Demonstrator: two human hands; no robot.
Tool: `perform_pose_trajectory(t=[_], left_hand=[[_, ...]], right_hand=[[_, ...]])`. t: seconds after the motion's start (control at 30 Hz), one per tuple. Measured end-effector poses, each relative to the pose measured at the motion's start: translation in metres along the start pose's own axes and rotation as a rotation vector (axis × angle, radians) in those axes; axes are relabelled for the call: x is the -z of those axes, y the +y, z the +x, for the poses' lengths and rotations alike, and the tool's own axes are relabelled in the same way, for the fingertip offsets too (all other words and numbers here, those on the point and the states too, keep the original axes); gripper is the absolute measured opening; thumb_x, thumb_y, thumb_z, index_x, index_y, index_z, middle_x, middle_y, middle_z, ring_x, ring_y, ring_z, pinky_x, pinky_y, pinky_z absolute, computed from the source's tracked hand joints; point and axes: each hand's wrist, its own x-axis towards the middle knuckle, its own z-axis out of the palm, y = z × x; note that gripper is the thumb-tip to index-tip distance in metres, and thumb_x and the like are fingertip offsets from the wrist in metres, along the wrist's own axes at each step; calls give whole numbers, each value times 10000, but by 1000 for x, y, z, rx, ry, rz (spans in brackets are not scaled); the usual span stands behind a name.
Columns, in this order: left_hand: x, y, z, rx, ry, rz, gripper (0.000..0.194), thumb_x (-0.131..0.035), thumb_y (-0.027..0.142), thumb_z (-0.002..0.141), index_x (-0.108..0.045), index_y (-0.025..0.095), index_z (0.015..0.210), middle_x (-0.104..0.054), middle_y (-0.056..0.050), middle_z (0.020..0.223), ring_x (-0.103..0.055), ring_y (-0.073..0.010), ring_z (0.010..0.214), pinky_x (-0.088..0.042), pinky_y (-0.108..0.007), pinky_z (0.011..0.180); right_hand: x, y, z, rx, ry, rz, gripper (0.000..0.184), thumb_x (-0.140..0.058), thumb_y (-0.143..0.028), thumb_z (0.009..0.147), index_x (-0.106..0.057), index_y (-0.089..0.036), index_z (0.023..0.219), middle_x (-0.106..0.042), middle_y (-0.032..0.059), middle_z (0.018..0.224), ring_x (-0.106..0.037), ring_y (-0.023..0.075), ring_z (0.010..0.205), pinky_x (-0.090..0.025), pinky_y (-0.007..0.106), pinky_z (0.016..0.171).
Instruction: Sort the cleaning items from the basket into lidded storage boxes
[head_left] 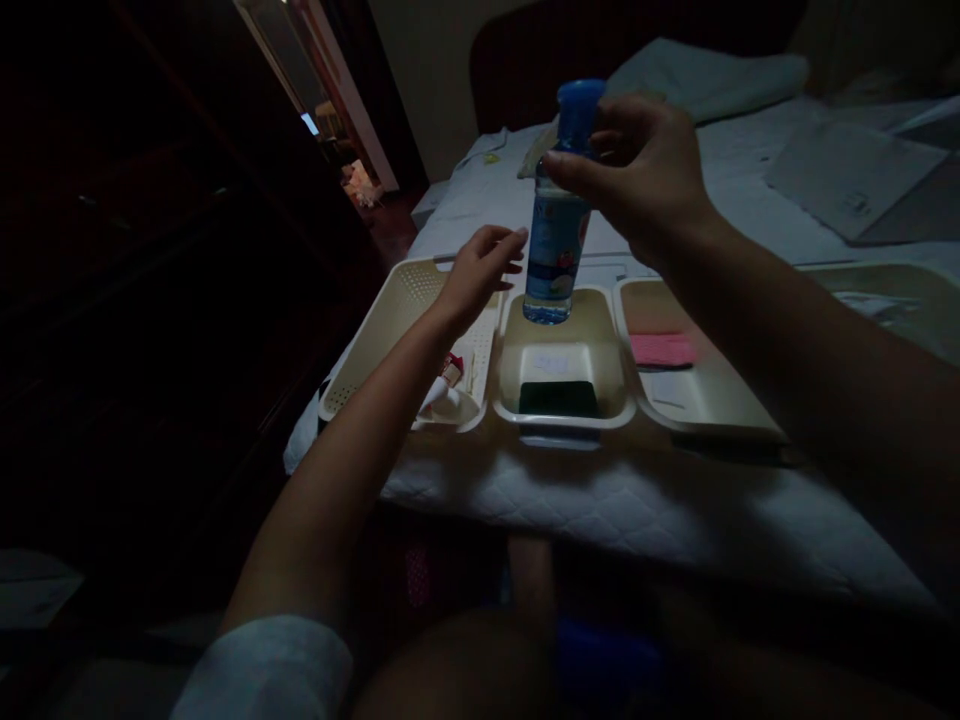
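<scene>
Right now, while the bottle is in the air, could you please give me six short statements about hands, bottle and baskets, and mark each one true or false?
1. The right hand holds the bottle by its upper part, near the cap. True.
2. The cap is red. False: it is blue.
3. The dark item and the pink item lie in baskets. True.
4. These two items share one basket. False: the pink item is in the next basket to the right.
5. The left hand holds nothing. True.
6. The bottle is lying on its side. False: it is held nearly upright, slightly tilted.
</scene>
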Motion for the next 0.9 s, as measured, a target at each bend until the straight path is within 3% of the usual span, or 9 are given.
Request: perform_pose_trajectory(t=[0.1, 0.23, 0.33, 0.5, 0.77, 0.9], left_hand=[[-29, 15, -19, 29, -147, -78, 311, -564, 476, 875, -568, 185, 984, -663, -52, 958, -660, -197, 954, -527, -365, 833], [-60, 14, -40, 22, -254, -209, 419, -695, 479, 766, -575, 181, 1036, -663, -79, 1055, -645, -248, 1049, -496, -430, 930], [-72, 6, -47, 59, -300, -280, 521, -757, 482, 681, -567, 173, 1056, -665, -109, 1108, -639, -260, 1067, -486, -430, 952], [-82, -2, -52, 107, -306, -336, 619, -817, 438, 596, -549, 157, 1078, -668, -136, 1127, -643, -239, 1032, -506, -392, 922], [-87, 3, -60, 112, -223, -352, 625, -829, 472, 566, -545, 169, 1033, -673, -103, 1077, -634, -232, 1018, -503, -365, 881], [-82, 3, -64, 144, -298, -433, 586, -781, 516, 613, -568, 186, 1047, -669, -97, 1121, -633, -248, 1054, -505, -376, 894]], right_hand=[[22, 1, -10, 17, 92, -29, 285, -789, -384, 628, -660, -227, 829, -697, 41, 936, -631, 203, 916, -505, 315, 763], [42, 4, -25, -94, 56, -13, 293, -794, -438, 658, -670, -246, 842, -704, 33, 948, -624, 210, 926, -521, 334, 790], [51, 5, -35, -135, 12, 3, 311, -807, -447, 660, -653, -252, 849, -695, 29, 934, -628, 218, 930, -532, 355, 804], [54, 6, -44, -200, 42, 38, 375, -813, -459, 655, -627, -208, 863, -675, 66, 930, -630, 230, 935, -540, 364, 785], [49, 8, -47, -225, 35, 40, 299, -773, -370, 715, -621, -182, 891, -657, 53, 983, -632, 220, 967, -534, 390, 833], [48, 5, -48, -297, 13, 59, 283, -727, -401, 765, -615, -195, 923, -653, 42, 970, -641, 220, 966, -550, 373, 786]])
